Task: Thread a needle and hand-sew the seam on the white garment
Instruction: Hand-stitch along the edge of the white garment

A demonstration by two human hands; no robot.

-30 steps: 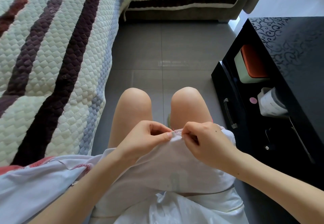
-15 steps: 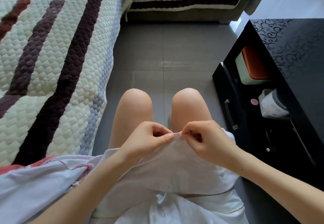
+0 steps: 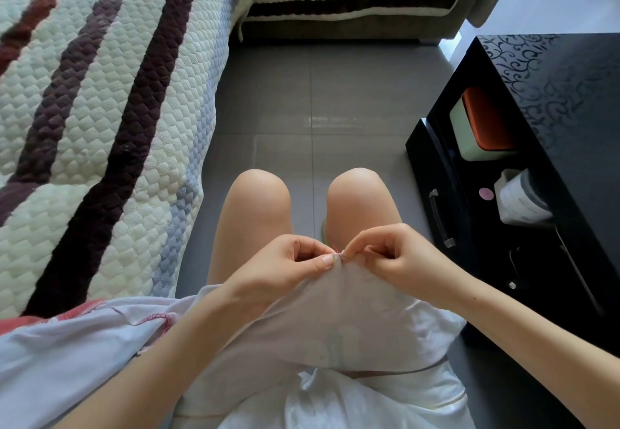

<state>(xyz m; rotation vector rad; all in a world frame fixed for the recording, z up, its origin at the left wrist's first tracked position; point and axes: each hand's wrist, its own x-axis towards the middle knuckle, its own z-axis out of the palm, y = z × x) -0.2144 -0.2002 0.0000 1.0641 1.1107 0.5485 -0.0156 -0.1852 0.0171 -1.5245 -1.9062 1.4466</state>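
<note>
Both hands meet just above the lap, fingertips almost touching. The left hand [image 3: 285, 267] pinches a fold of the white garment [image 3: 335, 314] between thumb and forefinger, raising the edge so the seam stands taut and clear of the legs, a firm ridge for the point to enter. The right hand [image 3: 399, 260] has thumb and forefinger closed on a thin needle [image 3: 349, 257], its tip laid at the fabric right beside the left thumbnail. A wisp of pink thread [image 3: 338, 250] shows at the pinched spot, so stitching looks under way, though how much seam remains is hidden in the fold. From the pinch the garment drapes over both thighs and spreads across the lap. Pale cloth with a pink-stitched edge [image 3: 100, 338] lies to the left. Bare knees [image 3: 258, 200] jut past the hands above grey floor tiles [image 3: 335, 99]. A quilted striped sofa cover [image 3: 100, 119] runs along the left. A black cabinet [image 3: 563, 99] stands to the right, within reach, with an orange-and-green box [image 3: 483, 126] and a white container [image 3: 520, 200] on its shelf.
</note>
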